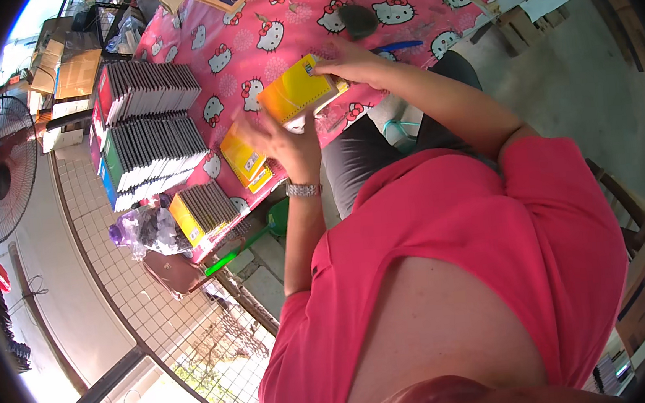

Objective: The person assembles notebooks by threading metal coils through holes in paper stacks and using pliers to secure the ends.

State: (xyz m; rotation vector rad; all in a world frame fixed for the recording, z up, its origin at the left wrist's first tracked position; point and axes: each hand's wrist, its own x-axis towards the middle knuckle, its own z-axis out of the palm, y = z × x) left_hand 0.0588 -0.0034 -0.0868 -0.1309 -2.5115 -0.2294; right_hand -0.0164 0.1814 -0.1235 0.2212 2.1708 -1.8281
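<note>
A yellow spiral notebook (pixel 296 89) is tilted above the near edge of the table, with more pages or another notebook showing under its right end. Around its right end my right hand (pixel 352 62) is closed, fingers on the cover. My left hand (pixel 283 145), a metal watch on its wrist, has its fingers spread at the notebook's lower left corner; they are slightly blurred, and whether they press on it is hard to see. Beside and partly under that hand lie several yellow notebooks (pixel 240 156) in a loose pile.
Tall rows of spiral notebooks (pixel 153 151) stand at the table's left, with a smaller yellow-covered stack (pixel 204 212) nearer. A plastic bag (pixel 149 232) lies by that stack. Beyond my right hand are a dark stone-like lump (pixel 358 22) and a blue pen-like object (pixel 399 46). A fan (pixel 2 179) stands far left.
</note>
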